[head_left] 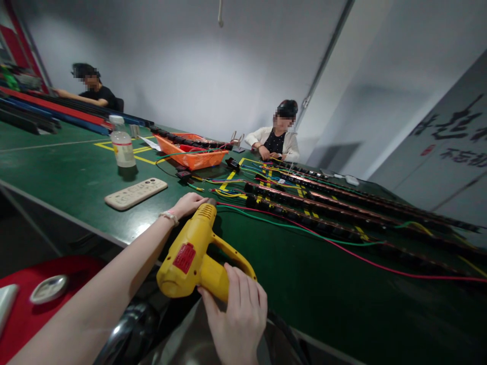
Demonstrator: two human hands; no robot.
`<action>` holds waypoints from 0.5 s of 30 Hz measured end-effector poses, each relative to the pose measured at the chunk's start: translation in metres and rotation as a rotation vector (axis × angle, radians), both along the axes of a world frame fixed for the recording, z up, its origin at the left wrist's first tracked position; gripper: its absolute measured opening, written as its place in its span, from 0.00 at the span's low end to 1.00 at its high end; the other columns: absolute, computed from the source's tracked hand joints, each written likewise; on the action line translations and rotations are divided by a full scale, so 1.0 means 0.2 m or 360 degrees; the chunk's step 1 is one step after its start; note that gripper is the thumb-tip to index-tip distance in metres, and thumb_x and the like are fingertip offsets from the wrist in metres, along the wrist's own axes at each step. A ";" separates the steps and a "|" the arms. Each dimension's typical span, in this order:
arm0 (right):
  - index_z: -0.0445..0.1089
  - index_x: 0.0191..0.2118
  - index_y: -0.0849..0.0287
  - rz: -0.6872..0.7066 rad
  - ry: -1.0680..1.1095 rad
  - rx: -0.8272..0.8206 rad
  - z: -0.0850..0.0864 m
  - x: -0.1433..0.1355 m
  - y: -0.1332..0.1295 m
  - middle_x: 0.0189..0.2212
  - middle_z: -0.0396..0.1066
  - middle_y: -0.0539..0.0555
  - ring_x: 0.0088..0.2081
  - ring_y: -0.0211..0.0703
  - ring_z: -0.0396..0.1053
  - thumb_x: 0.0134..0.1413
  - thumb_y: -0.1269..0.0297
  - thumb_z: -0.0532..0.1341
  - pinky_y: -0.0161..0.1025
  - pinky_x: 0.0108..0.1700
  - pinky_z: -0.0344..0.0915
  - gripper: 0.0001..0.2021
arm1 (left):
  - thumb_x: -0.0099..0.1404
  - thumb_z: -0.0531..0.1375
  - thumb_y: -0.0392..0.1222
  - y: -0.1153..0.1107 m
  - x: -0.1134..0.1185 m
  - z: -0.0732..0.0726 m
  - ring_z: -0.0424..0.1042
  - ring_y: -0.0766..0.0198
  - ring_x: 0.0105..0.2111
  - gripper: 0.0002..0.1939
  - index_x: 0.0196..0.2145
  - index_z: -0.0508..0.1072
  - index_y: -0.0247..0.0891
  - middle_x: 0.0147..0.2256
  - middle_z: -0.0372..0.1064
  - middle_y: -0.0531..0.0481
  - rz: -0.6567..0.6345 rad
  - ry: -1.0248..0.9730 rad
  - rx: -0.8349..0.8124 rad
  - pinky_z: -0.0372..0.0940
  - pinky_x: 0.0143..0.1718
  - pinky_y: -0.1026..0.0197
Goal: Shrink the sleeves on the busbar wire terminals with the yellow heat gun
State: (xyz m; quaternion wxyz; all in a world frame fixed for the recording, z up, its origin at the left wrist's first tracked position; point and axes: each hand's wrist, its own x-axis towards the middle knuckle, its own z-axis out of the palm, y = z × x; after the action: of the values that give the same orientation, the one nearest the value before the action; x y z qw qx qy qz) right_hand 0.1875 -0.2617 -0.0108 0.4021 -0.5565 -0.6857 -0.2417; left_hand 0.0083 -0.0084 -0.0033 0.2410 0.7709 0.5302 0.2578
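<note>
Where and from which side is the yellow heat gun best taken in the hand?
Probably by its handle, coming from the right, where the right hand is: this narrower part sticks out sideways from the thick body, beside the guard loop.

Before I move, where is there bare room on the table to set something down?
Two patches of green table look bare: front right, between the red wire and near edge, and left, from the bottle and beige remote to the near edge. It is crowded back right, under long dark strips and coloured wires, and around the orange basket.
</note>
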 end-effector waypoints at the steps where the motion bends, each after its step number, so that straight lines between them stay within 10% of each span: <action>1: 0.66 0.48 0.64 -0.0001 0.0004 0.0005 0.00 0.00 0.00 0.40 0.69 0.55 0.42 0.42 0.63 0.57 0.47 0.55 0.42 0.48 0.55 0.24 | 0.56 0.43 0.70 0.00 0.00 0.00 0.54 0.68 0.23 0.36 0.20 0.68 0.31 0.20 0.59 0.50 -0.0003 0.0002 -0.0002 0.46 0.23 0.66; 15: 0.66 0.47 0.62 -0.0074 -0.0017 0.0016 0.02 0.09 0.00 0.39 0.70 0.53 0.41 0.40 0.65 0.57 0.46 0.55 0.42 0.48 0.56 0.23 | 0.58 0.43 0.65 -0.02 0.01 0.01 0.49 0.70 0.20 0.30 0.17 0.58 0.34 0.18 0.51 0.52 0.0060 0.0076 0.0085 0.42 0.23 0.63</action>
State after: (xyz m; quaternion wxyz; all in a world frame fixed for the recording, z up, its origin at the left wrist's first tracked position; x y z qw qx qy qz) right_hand 0.2058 -0.2626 -0.0066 0.3954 -0.5691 -0.6735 -0.2573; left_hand 0.0106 -0.0129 -0.0013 0.2027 0.7730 0.5431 0.2579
